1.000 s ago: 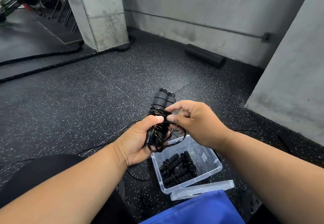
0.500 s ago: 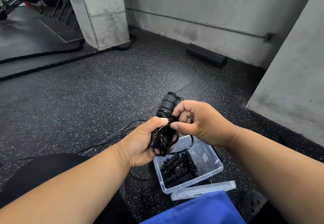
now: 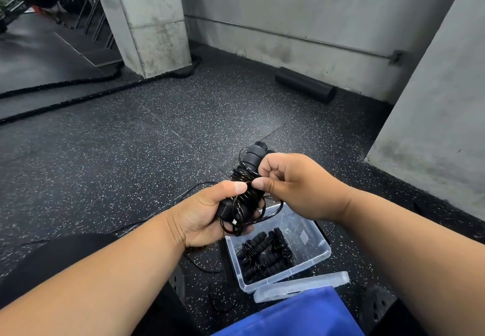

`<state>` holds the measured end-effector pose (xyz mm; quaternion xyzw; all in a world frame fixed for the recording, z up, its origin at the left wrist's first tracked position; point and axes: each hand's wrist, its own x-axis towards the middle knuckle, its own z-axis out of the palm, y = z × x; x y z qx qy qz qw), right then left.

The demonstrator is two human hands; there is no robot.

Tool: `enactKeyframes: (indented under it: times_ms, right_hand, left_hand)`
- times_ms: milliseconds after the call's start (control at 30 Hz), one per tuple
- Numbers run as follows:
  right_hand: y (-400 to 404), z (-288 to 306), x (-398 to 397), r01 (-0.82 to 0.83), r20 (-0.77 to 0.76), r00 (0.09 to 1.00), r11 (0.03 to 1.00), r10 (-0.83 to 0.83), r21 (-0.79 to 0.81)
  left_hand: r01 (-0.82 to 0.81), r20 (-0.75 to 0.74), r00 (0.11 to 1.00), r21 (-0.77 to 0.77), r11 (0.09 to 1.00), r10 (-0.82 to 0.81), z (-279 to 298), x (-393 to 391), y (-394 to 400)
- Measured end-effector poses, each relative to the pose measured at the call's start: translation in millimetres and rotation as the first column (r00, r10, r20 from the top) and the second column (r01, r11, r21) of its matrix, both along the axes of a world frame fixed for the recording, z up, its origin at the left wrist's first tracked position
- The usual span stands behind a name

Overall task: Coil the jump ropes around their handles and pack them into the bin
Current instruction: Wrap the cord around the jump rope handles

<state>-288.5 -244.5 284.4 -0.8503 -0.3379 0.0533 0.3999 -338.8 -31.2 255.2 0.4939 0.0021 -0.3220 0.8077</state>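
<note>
Head view: both hands (image 3: 210,212) (image 3: 296,188) grip unlabelled coiled jump rope (image 3: 245,188).

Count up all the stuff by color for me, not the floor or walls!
Black: 3 (held jump rope, jump ropes in the bin, foam roller)
Clear: 2 (bin, lid)
Blue: 1 (cloth)
Total: 6, taking the bin's tangled ropes as one bundle, since they cannot be separated by eye.

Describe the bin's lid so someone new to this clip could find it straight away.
Start at the clear plastic bin on the speckled floor, below the hands. The lid lies flat along its near side, above the blue fabric: clear, shallow, holding nothing.
</note>
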Motion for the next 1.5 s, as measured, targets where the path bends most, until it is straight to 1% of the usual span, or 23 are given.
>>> enactKeyframes:
  times_ms: [67,133,167,200,233,267,333,433,467,533,633,800,967,1067,1200,1267,1333,1400,1500]
  right_hand:
    - [0,2,-3,0.024,0.137,0.991,0.996,-0.012,-0.085]
    - [0,5,-5,0.057,0.290,0.957,0.984,-0.007,-0.167]
    - [0,7,-6,0.060,0.338,0.941,0.980,0.008,-0.190]
    - [-1,10,-7,0.050,0.354,0.935,0.977,0.026,-0.205]
    - [-2,13,-7,0.028,0.329,0.943,0.977,0.043,-0.209]
    - [-4,16,-6,-0.002,0.268,0.962,0.978,0.059,-0.208]
    - [-7,21,-4,-0.065,0.107,0.990,0.973,0.091,-0.221]
    - [-13,23,-1,-0.151,-0.150,0.981,0.964,0.119,-0.220]
    - [-15,21,0,-0.168,-0.207,0.970,0.963,0.124,-0.212]
    - [-15,18,1,-0.175,-0.222,0.967,0.957,0.123,-0.232]
    - [-13,13,1,-0.155,-0.149,0.981,0.959,0.122,-0.236]
    - [-14,5,7,-0.118,-0.157,0.984,0.973,0.087,-0.200]
    - [-8,6,0,-0.070,-0.025,0.997,0.988,0.067,-0.139]
    - [-4,1,0,-0.009,0.090,0.996,0.990,0.022,-0.141]
    - [-2,2,-1,-0.002,0.108,0.994,0.994,0.014,-0.109]
    - [-2,5,-1,-0.002,0.100,0.995,0.997,0.010,-0.081]
    - [-3,7,-1,0.016,0.119,0.993,0.996,-0.005,-0.091]
    - [-1,9,-2,0.060,0.203,0.979,0.986,-0.028,-0.155]
    - [5,10,-8,0.175,0.393,0.916,0.964,-0.085,-0.200]
  left_hand:
    - [-0.021,-0.007,1.000,0.026,0.999,0.021,3,0,0]
    - [-0.049,-0.036,0.998,0.038,0.998,0.050,4,0,-1]
    - [-0.047,-0.040,0.998,0.050,0.998,0.049,4,0,-1]
    - [-0.040,-0.039,0.998,0.064,0.997,0.043,3,-1,-2]
    - [-0.040,-0.036,0.998,0.081,0.996,0.043,2,-2,-3]
    - [-0.047,-0.032,0.998,0.102,0.994,0.050,1,-3,-4]
    - [-0.035,-0.026,0.999,0.151,0.988,0.039,-2,-6,-7]
    - [0.010,-0.038,0.999,0.206,0.979,-0.003,-4,-7,-11]
    - [0.018,-0.050,0.999,0.224,0.974,-0.007,-5,-7,-11]
    - [0.033,-0.085,0.996,0.255,0.966,-0.011,-7,-6,-12]
    - [0.060,-0.134,0.991,0.267,0.962,-0.024,-5,-5,-10]
    - [0.082,-0.123,0.991,0.269,0.960,-0.050,-4,-3,-8]
    - [0.044,-0.095,0.995,0.283,0.958,-0.018,-2,1,-9]
    - [0.045,-0.099,0.995,0.280,0.959,-0.018,3,2,-7]
    - [0.053,-0.113,0.993,0.264,0.963,-0.024,7,0,-3]
    - [0.085,-0.120,0.991,0.256,0.963,-0.056,7,-2,0]
    - [0.114,-0.126,0.988,0.246,0.962,-0.085,6,-3,1]
    - [0.117,-0.134,0.987,0.240,0.964,-0.086,6,-3,0]
    - [0.122,-0.154,0.984,0.210,0.970,-0.091,9,-2,-2]
